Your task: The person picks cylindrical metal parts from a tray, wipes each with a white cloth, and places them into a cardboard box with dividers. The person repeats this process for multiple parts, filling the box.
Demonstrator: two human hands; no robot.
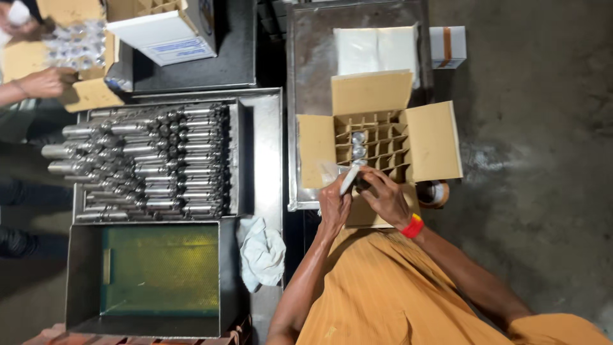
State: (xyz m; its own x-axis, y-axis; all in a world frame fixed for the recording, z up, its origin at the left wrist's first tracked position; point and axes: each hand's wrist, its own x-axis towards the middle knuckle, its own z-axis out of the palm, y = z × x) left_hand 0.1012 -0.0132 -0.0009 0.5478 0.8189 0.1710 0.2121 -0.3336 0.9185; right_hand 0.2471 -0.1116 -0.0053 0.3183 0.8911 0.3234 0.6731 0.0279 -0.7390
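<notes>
Holding a slim metal part [350, 179] in both the left hand [334, 206] and right hand [384, 195], clasped over the near edge of the open cardboard box [434, 142]; steadying it upright and lining it with an empty divider cell looking wise. Lying behind: a flat white packet [377, 50], a small white carton with a brown stripe [447, 46], and a white-labelled box [167, 35] far left.

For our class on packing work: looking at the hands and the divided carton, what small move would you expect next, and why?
Probably lowering the wrapped bottle into an empty cell. Both the left hand and right hand hold it at the near edge of the divided carton, where one column already holds bottles.
</notes>
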